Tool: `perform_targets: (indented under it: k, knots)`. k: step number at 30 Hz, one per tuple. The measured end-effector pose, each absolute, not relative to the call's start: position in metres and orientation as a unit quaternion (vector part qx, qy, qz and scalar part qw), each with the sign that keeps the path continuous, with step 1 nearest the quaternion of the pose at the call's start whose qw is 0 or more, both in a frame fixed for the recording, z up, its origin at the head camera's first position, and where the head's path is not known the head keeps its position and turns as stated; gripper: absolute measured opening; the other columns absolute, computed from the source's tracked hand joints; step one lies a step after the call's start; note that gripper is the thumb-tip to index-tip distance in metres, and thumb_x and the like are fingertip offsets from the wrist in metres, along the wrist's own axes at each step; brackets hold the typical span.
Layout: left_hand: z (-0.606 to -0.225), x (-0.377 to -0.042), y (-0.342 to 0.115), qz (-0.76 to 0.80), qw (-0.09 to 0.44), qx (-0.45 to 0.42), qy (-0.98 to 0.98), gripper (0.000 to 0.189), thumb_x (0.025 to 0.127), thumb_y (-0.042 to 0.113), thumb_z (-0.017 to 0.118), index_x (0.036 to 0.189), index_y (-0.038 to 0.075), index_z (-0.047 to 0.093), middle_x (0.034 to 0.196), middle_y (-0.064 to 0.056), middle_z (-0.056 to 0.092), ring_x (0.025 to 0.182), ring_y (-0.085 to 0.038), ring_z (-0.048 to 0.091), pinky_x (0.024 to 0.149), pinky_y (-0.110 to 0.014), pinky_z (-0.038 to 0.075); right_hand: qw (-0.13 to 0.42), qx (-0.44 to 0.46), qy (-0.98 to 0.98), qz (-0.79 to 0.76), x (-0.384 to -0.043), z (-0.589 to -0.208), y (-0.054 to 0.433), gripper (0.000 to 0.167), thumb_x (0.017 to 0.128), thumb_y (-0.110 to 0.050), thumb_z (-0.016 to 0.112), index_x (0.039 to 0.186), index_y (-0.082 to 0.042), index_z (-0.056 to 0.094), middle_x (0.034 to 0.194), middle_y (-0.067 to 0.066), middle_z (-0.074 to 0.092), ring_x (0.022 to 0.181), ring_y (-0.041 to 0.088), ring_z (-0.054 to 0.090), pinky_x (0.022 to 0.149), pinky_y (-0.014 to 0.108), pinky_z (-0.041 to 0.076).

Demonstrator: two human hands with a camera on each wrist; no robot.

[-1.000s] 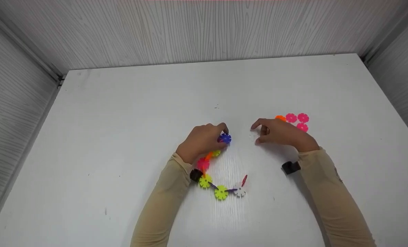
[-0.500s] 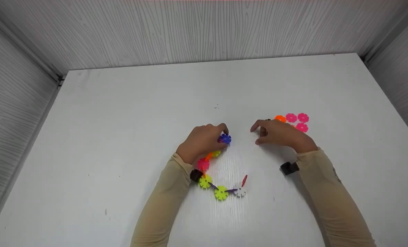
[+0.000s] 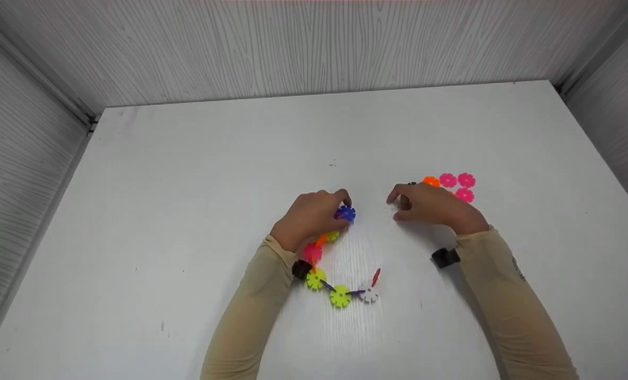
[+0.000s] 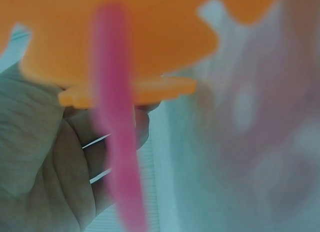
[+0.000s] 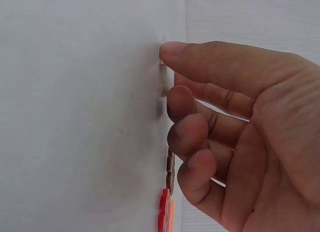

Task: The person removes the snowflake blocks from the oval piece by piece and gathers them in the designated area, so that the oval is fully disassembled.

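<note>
My left hand pinches a blue notched plastic disc between thumb and forefinger, at the upper end of a chain of interlocked discs. Pink, yellow and purple pieces curve down from it to a white disc and a red one standing on edge. Up close in the left wrist view are an orange disc and a pink disc seen edge-on. My right hand holds a loose white disc by its edges, low at the white tabletop.
Behind the right hand lie loose discs: orange, several pink, and a dark one partly covered by the fingers. The table meets a wood-grain panel at the back, with side panels left and right.
Little differs. My right hand has shifted slightly, so the dark disc behind its knuckles now shows. The left hand and the chain have stayed in place.
</note>
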State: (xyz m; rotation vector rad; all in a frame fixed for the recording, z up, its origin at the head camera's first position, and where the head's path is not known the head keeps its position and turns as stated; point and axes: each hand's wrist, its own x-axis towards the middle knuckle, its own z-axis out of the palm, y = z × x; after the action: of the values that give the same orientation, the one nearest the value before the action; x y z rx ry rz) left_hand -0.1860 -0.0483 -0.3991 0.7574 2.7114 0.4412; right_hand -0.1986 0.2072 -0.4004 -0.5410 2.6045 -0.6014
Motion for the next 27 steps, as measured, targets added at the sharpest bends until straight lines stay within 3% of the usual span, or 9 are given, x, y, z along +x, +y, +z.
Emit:
perform_targets:
  k: [9, 17, 21, 27]
  knots:
    - [-0.398, -0.185, -0.048, 0.159, 0.15, 0.255, 0.942, 0.042, 0.089, 0.033, 0.067, 0.125, 0.012, 0.059, 0.107, -0.006, 0.071, 0.087, -0.021, 0.064, 0.083, -0.035, 0.054, 0.212, -0.187, 0.934, -0.217, -0.205, -0.403, 0.219, 0.031, 0.088, -0.016, 0.062, 0.118, -0.012, 0.061, 0.094, 0.007, 0.064, 0.08, 0.017, 0.056, 0.072, 0.028, 0.045]
    - [-0.398, -0.185, -0.048, 0.16, 0.148, 0.256, 0.942, 0.042, 0.089, 0.033, 0.067, 0.125, 0.012, 0.059, 0.108, -0.006, 0.07, 0.089, -0.021, 0.064, 0.085, -0.035, 0.054, 0.237, -0.171, 0.93, -0.223, -0.206, -0.397, 0.231, 0.032, 0.088, -0.011, 0.057, 0.119, -0.014, 0.061, 0.092, 0.004, 0.057, 0.086, 0.018, 0.051, 0.075, 0.03, 0.042]
    - [-0.397, -0.185, -0.048, 0.161, 0.149, 0.257, 0.941, 0.042, 0.09, 0.033, 0.067, 0.125, 0.012, 0.058, 0.107, -0.006, 0.07, 0.087, -0.021, 0.063, 0.084, -0.035, 0.054, 0.245, -0.162, 0.928, -0.231, -0.206, -0.395, 0.232, 0.032, 0.089, -0.012, 0.057, 0.121, -0.014, 0.06, 0.09, 0.004, 0.053, 0.088, 0.018, 0.049, 0.075, 0.031, 0.041]
    - [-0.396, -0.184, -0.047, 0.181, 0.162, 0.252, 0.937, 0.043, 0.09, 0.034, 0.066, 0.127, 0.015, 0.057, 0.1, -0.005, 0.069, 0.084, -0.02, 0.06, 0.081, -0.033, 0.053, 0.228, -0.186, 0.919, -0.261, -0.208, -0.395, 0.23, 0.034, 0.09, -0.014, 0.062, 0.124, -0.01, 0.058, 0.099, 0.008, 0.059, 0.092, 0.02, 0.053, 0.08, 0.032, 0.044]
